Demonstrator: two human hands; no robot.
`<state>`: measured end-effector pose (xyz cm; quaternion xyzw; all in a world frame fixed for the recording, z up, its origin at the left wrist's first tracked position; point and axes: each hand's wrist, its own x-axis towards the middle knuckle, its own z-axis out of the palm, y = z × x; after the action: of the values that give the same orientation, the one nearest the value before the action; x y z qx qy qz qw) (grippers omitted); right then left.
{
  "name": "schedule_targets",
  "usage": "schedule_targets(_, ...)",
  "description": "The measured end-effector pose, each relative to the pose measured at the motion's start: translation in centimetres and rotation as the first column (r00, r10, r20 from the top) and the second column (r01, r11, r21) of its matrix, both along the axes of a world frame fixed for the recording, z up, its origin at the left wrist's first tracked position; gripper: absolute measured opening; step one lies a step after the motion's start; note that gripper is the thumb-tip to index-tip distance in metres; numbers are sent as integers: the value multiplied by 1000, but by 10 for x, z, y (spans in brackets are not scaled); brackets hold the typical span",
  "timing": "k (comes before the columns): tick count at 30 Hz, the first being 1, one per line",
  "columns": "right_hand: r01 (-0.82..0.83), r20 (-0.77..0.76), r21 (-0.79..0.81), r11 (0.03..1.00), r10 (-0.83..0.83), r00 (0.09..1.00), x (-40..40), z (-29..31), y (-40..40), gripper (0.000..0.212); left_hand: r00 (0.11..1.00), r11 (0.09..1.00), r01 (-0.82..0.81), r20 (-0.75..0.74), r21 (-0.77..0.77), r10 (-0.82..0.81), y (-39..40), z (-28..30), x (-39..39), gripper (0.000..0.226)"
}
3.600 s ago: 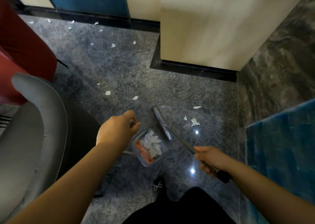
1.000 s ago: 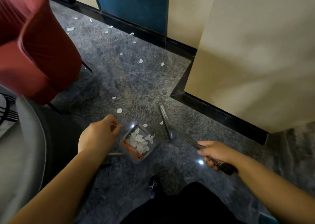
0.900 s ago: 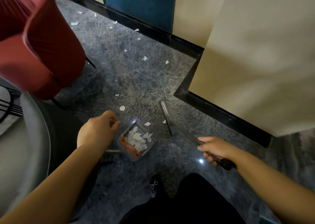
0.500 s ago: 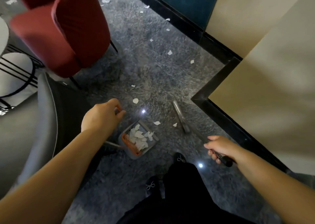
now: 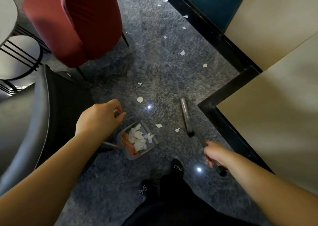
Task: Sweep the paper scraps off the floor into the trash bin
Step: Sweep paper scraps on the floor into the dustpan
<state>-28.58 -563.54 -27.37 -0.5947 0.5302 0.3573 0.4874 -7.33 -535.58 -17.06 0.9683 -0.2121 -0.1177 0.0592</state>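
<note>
**Q:** what's actually in the dustpan [image 5: 148, 150] right now?

**A:** A heap of white torn paper bits [image 5: 137, 138], bunched toward the middle and the open lip. It's a grey pan with an orange comb strip along its back wall, sitting on the grey speckled floor [image 5: 163, 74] just ahead of the person's black shoes [image 5: 177, 165]. The left hand [image 5: 99, 119] hovers above it, fingers curled round the top of the pan's upright handle [image 5: 116, 113].

**Q:** and the scraps not picked up yet?

**A:** Plenty. Two small scraps [image 5: 158, 125] lie between the pan's lip and the broom head [image 5: 185, 115]. A rounder one sits further out near a light glare, and more trail off along the black baseboard [image 5: 206, 29] toward the top of the view. All white, ragged-edged, flat on the floor.

**Q:** broom?

**A:** The right hand [image 5: 215, 155] is wrapped round its thin stick [image 5: 200, 138], fingers closed on it, black end cap poking out behind the hand. The grey head rests on the floor right by the wall corner.

**Q:** anything else around?

**A:** A red chair [image 5: 77, 24] at upper left and a grey chair [image 5: 22, 122] on the left. I can't spot a trash bin.
</note>
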Motion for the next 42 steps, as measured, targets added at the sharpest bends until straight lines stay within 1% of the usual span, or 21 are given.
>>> schedule_targets(4,-13,3,8,1000,13,1000,-10,-11,2,47,1000,1000,-17,6,-7,17,9,-3,-2,19)
schedule_targets(9,-160,27,17,987,160,987,-21,-18,6,51,1000,1000,-27,-2,-11,27,19,-5,-10,17)
schedule_targets(16,-247,37,43,968,246,969,-33,-25,39,56,1000,999,-5,8,-32,5,30,-7,-21,18)
schedule_targets(21,-305,88,108,946,297,951,-31,-16,63,54,999,999,14,32,-34,-13,30,-10,-25,18)
schedule_targets(23,-291,92,160,943,279,956,-29,-12,72,52,999,999,20,40,-29,-19,29,-11,-27,18)
schedule_targets(25,-226,76,231,946,214,974,-27,-7,80,51,999,999,22,46,-27,-21,29,-12,-30,20)
schedule_targets(27,-220,79,254,942,207,975,-27,0,87,50,999,999,21,47,-26,-20,31,-13,-30,20)
schedule_targets(31,-285,111,196,938,267,957,-34,13,102,49,999,999,19,38,-40,-17,34,-12,-29,20)
schedule_targets(37,-200,139,145,969,181,974,-36,29,111,46,1000,999,2,18,-32,-1,49,-9,-25,20)
schedule_targets(42,-140,170,95,986,123,978,-24,44,110,48,997,994,-75,-10,-83,74,73,-4,-16,20)
